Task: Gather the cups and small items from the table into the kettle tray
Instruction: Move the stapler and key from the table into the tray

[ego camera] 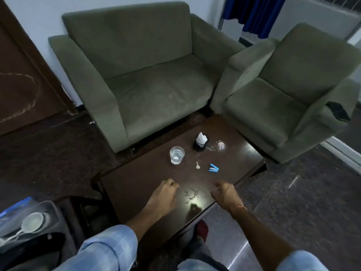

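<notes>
Both hands are out over the near edge of the dark desk (136,190), and neither has anything in it: the left hand (164,194) is loosely curled, fingers tucked under, and the right hand (224,194) is curled the same way, both empty and hovering just above the wood. That reads like a ready stance before the first reach, because everything to be gathered lies farther out. The glass cup (177,155) stands upright left of centre, mouth up, with what looks like water in it, so it wants a level carry. Just to its right lies the small key (197,165), flat, its long axis running near to far. Beside that is the blue stapler (213,168), lying flat with its long axis slanting from far-left to near-right. Farther back is the black holder with white tissue (200,144), upright, tissue poking up, and right of it a second glass (220,145), too glary to tell how it rests. The kettle tray (48,208) sits low at the near left, well apart from the desk, with a white cup (32,222) in it, so every item looks to need a carry leftward and down.
</notes>
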`<state>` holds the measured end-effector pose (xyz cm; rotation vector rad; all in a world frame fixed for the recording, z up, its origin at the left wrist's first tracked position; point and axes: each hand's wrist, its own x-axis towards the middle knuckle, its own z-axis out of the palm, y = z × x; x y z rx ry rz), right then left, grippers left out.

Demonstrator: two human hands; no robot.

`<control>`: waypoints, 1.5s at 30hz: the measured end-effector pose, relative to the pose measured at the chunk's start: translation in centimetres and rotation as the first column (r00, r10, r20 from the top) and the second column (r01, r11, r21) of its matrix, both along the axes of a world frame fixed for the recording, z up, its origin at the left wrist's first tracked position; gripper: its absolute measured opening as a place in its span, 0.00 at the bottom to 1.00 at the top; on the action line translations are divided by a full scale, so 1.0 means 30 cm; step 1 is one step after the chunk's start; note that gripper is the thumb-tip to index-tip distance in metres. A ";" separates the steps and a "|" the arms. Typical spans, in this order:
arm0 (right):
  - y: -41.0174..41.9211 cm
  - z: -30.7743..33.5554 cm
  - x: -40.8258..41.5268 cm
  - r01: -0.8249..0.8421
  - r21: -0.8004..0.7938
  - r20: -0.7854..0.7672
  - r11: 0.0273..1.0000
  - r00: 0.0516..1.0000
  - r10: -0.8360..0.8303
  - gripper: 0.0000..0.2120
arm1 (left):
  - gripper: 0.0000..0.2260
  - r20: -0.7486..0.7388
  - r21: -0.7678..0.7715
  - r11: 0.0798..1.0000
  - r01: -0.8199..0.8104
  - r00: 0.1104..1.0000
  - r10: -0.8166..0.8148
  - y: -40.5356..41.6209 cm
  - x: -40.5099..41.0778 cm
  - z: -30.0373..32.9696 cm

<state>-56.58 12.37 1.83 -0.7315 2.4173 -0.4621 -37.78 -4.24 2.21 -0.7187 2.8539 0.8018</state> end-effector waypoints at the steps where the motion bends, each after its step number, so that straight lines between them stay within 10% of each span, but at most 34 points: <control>1: 0.003 -0.032 -0.055 -0.003 -0.002 0.024 1.000 1.000 0.003 0.21 | 0.17 0.023 0.012 1.000 -0.011 1.000 0.011 0.012 -0.060 -0.014; 16: -0.104 -0.356 -0.637 -0.104 0.067 0.108 0.992 0.989 0.096 0.19 | 0.13 0.261 0.341 0.722 -0.602 0.798 0.543 0.043 -0.756 -0.352; 30: -0.213 -0.792 -0.708 -0.243 0.203 0.015 0.949 0.969 0.245 0.18 | 0.15 0.365 -0.070 0.711 -0.699 0.646 0.671 0.006 -0.995 -0.835; 39: -0.248 -0.779 -0.728 -0.193 0.194 0.079 0.962 0.980 0.181 0.18 | 0.10 0.519 0.242 0.091 -0.966 0.208 0.829 -0.057 -1.055 -0.834; 45: -0.249 -0.788 -0.733 -0.177 0.171 0.076 0.969 0.983 0.166 0.18 | 0.25 0.579 0.211 0.014 -0.977 0.136 0.804 -0.075 -1.074 -0.858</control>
